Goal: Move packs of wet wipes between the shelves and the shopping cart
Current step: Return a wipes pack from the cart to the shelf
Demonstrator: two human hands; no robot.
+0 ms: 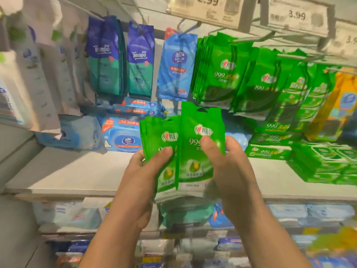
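My left hand (143, 171) grips a small stack of green wet wipe packs (159, 132), thumb across their front. My right hand (226, 161) holds a single green wet wipe pack (201, 122) upright, thumb on its face, overlapping the stack's right edge. Both are held in front of the white shelf (77, 171). Above them, more green packs of the same kind (216, 70) hang in rows from metal pegs (251, 38). The shopping cart is out of view.
Blue and teal Tempo packs (106, 55) and a light blue pack (176, 66) hang to the left. Blue wipe bricks (121, 134) lie on the shelf; green multipacks (318, 157) are stacked at right. Price tags (206, 10) sit overhead. Lower shelves hold more packs.
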